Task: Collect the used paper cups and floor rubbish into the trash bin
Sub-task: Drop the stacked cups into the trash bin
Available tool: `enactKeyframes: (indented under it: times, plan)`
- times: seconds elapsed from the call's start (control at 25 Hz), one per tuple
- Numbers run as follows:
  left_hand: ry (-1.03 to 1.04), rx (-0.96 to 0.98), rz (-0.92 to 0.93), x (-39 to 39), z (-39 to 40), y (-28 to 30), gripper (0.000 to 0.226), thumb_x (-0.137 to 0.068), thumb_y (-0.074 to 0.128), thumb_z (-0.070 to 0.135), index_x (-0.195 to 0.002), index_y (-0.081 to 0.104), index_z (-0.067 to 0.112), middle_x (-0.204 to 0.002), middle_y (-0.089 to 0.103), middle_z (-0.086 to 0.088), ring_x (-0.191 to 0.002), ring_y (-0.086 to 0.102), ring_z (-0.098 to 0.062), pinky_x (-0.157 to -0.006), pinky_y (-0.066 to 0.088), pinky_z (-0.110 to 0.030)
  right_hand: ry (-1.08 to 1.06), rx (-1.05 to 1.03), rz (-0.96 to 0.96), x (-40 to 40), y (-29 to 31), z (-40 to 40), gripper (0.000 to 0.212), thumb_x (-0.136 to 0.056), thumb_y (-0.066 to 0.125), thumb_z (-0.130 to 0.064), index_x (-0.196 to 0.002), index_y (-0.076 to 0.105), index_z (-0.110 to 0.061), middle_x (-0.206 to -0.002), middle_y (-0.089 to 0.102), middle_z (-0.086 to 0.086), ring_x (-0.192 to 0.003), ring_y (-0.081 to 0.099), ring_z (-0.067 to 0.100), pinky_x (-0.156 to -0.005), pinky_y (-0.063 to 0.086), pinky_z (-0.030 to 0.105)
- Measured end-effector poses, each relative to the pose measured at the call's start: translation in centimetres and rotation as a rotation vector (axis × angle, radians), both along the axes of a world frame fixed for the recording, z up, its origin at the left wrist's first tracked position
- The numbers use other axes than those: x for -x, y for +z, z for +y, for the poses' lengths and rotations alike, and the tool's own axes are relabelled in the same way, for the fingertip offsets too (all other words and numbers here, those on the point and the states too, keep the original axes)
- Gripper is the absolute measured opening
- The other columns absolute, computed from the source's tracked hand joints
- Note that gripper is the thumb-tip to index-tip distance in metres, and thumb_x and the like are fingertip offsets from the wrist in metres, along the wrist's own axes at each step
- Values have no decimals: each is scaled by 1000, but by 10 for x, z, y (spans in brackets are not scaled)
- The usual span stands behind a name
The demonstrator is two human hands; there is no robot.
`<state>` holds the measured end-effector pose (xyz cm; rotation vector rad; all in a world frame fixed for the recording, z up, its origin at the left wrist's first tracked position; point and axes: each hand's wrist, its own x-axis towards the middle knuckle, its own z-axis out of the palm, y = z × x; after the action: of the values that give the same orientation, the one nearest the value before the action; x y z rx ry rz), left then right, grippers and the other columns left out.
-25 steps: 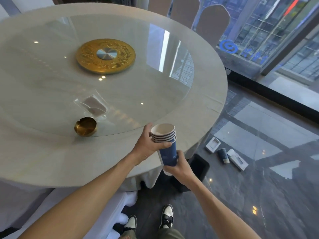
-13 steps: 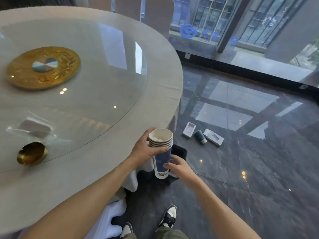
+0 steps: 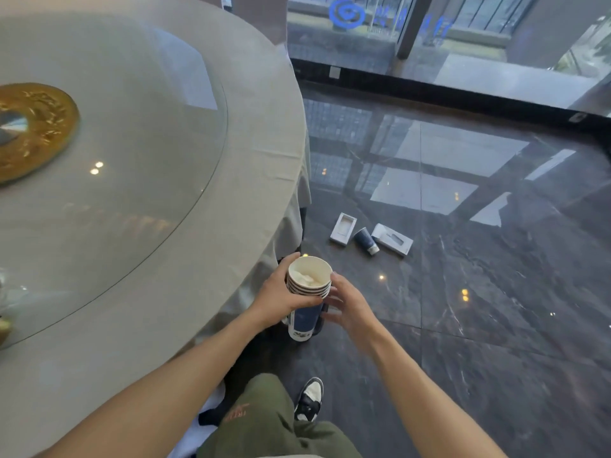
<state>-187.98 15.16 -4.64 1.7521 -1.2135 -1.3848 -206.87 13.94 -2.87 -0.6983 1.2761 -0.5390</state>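
Observation:
A stack of several blue-and-white paper cups (image 3: pixel 308 294) hangs upright just off the table's edge, with crumpled white paper in the top cup. My left hand (image 3: pixel 281 297) is wrapped around the stack's upper half. My right hand (image 3: pixel 350 305) is at the stack's right side, fingers spread, only the fingertips near it. A sliver of the black trash bin (image 3: pixel 318 327) shows under the stack; the rest is hidden. On the dark floor beyond lie a blue paper cup (image 3: pixel 366 241) on its side and two flat white boxes (image 3: pixel 344 229) (image 3: pixel 392 239).
The round clothed table (image 3: pixel 99 375) fills the left, with a glass turntable (image 3: pixel 139 166) and a gold centre disc (image 3: pixel 36 127). A glass wall (image 3: pixel 429 34) bounds the far side. My leg and shoe (image 3: pixel 309 403) stand on glossy dark tiles.
The view swung right. The cup stack moved off the table edge and lower, over the bin. My right hand left the stack's bottom and now sits at its side.

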Motion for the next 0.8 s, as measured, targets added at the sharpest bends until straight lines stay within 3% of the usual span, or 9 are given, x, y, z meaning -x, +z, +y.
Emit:
enactKeyframes:
  times: [0.08, 0.16, 0.24, 0.32, 0.48, 0.6, 0.68, 0.8]
  plan:
    - [5, -53, -7, 8, -13, -9, 86, -52, 100, 43, -119, 51, 67, -122, 70, 21, -120, 65, -5, -104, 54, -33, 27, -3, 16, 2, -9, -13, 37, -104, 53, -42, -133, 65, -23, -120, 76, 1, -104, 71, 17, -85, 55, 34]
    - [-16, -95, -23, 14, -26, -26, 84, -57, 99, 33, -125, 55, 52, -119, 69, 17, -117, 65, -8, -100, 54, -29, 25, -42, 46, 4, -26, -28, 30, -105, 53, -35, -130, 66, -24, -113, 78, -2, -96, 73, 13, -78, 56, 28]
    - [-26, -126, -72, 19, -38, -49, 90, -54, 98, 38, -133, 55, 42, -118, 63, 9, -116, 61, -12, -100, 52, -30, 4, -75, 101, 4, -47, -41, 23, -106, 52, -30, -122, 69, -30, -98, 79, -10, -82, 74, 6, -68, 54, 21]
    - [-41, -203, -93, 24, -52, -84, 95, -47, 95, 46, -132, 53, 45, -119, 60, 1, -115, 59, -15, -100, 53, -34, -20, -87, 180, 3, -76, -54, 22, -105, 53, -25, -112, 70, -36, -90, 77, -14, -76, 71, 5, -66, 52, 21]
    - [-34, -377, -53, 25, -77, -171, 93, -43, 98, 40, -126, 58, 47, -120, 68, 3, -114, 67, -17, -99, 57, -40, -6, -106, 304, -2, -155, -76, 28, -99, 56, -12, -116, 70, -29, -107, 76, -6, -92, 69, 11, -68, 48, 19]
    - [20, -519, -30, 28, -85, -208, 100, -54, 94, 28, -144, 51, 24, -129, 67, 0, -119, 65, -21, -104, 54, -43, 32, -168, 348, -2, -213, -84, 36, -95, 58, -8, -129, 66, -17, -120, 75, 8, -95, 71, 21, -65, 49, 21]
    - [83, -628, -7, 32, -84, -238, 79, -68, 89, 17, -140, 55, 19, -128, 68, -2, -117, 66, -22, -103, 55, -45, 26, -258, 325, -2, -250, -85, 37, -92, 58, -4, -126, 67, -15, -119, 74, 11, -95, 70, 22, -66, 51, 24]
    - [147, -718, -23, 37, -77, -286, 47, -74, 80, 11, -114, 63, 29, -113, 72, 1, -106, 70, -21, -98, 59, -48, 56, -345, 304, -2, -296, -82, 34, -91, 59, -4, -123, 66, -11, -115, 73, 13, -89, 66, 19, -71, 55, 29]
